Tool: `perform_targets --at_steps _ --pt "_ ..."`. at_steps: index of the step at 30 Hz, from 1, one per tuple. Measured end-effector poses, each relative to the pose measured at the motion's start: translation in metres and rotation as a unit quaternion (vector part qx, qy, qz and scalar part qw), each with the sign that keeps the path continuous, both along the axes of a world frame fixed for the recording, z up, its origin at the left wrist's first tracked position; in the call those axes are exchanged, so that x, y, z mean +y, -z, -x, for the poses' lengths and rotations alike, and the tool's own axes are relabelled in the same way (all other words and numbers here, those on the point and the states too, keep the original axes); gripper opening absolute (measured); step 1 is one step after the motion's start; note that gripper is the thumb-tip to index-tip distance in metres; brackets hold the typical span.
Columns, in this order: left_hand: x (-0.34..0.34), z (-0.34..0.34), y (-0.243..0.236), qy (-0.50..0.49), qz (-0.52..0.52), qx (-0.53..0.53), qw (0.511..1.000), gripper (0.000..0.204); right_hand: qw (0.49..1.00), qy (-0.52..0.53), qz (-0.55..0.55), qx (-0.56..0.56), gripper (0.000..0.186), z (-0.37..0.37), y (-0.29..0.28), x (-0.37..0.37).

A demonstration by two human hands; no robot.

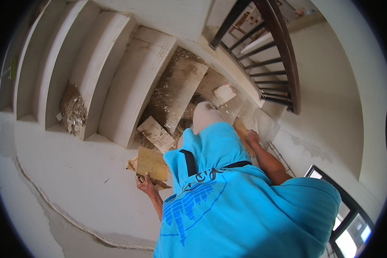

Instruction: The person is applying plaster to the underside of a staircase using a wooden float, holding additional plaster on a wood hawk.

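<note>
My left hand (147, 185), at the lower left beside the wall, grips a flat yellowish rectangular panel (154, 163) by its near edge, the thumb on top. Torn brown material (132, 164) sticks out from behind the panel. On my right side, my right hand (252, 137) is closed beside a tan strip of board (241, 132). What lies inside its fingers is too hidden to make out. Ahead of my left hand, a dusty pale tile (157, 134) lies aslant on the step.
Pale stair treads (135, 77) climb to the left, one bearing a rubble heap (74, 109). Debris covers the steps (176, 88) before me, with a whitish square piece (224, 93) farther on. A dark railing (284, 47) stands at upper right; a window (352, 228) is at lower right.
</note>
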State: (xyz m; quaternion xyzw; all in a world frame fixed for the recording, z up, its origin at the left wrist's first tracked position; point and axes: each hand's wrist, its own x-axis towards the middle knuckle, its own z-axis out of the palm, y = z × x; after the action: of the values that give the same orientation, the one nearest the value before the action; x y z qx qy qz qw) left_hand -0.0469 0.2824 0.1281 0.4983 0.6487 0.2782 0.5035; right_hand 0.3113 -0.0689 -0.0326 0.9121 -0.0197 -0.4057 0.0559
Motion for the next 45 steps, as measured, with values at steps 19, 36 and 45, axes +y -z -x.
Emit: perform_targets --at_steps 19,36,45 --pt "0.022 0.009 0.015 0.008 -0.006 -0.005 1.000 0.033 1.000 -0.005 -0.009 0.001 0.026 0.033 0.000 -0.028" --pt "-0.022 0.024 0.032 -0.018 -0.010 0.037 0.999 0.019 0.990 -0.102 -0.063 -0.074 0.023 -0.041 -0.018 -0.015" --pt "-0.016 0.028 0.046 0.007 0.001 0.031 0.999 0.021 0.996 -0.073 -0.041 -0.036 0.025 0.001 -0.059 -0.051"
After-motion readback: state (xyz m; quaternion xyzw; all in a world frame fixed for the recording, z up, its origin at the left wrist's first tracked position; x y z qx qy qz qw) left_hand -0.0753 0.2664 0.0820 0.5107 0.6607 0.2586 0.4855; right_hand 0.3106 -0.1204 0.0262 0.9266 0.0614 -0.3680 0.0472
